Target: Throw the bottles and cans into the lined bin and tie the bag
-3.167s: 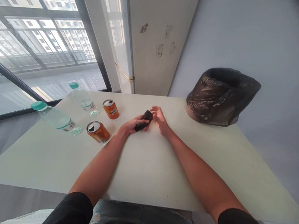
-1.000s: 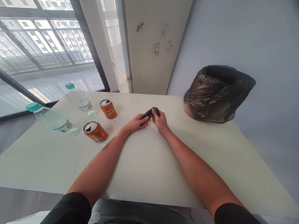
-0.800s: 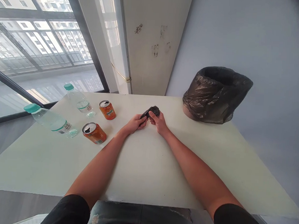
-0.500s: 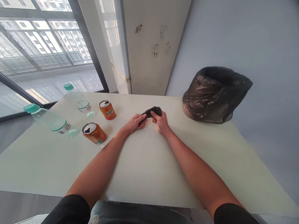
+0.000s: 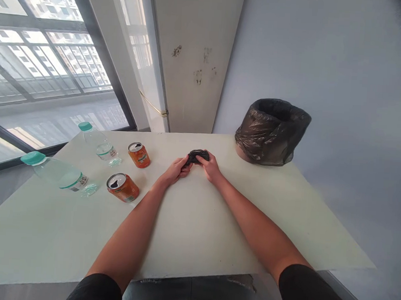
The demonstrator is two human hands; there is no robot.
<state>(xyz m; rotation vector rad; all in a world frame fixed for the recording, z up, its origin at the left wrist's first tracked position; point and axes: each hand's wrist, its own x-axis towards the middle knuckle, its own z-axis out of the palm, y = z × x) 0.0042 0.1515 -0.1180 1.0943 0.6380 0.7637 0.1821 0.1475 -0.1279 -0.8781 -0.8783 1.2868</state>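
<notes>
Between my two hands is a small bunched black plastic bag (image 5: 198, 156), held just above or on the far middle of the white table. My left hand (image 5: 178, 170) grips its left end with the thumb on top. On the other end, my right hand (image 5: 211, 166) is closed with its thumb pressed onto the plastic. Nearest to my left hand stand two orange soda cans, the farther can (image 5: 139, 155) and the nearer can (image 5: 123, 187), both with opened tops. The underside of the bag is hidden by my fingers.
Two clear bottles with green caps, the nearer bottle (image 5: 59, 174) and the farther bottle (image 5: 99, 144), are at the left. A bin lined with a black bag (image 5: 271, 134) stands at the back right by the wall. The white table (image 5: 188, 230) spans the view before a window.
The bag is more bunched up, and my hands have shifted slightly against it. The whole view has turned a little, so the bin appears farther left.
</notes>
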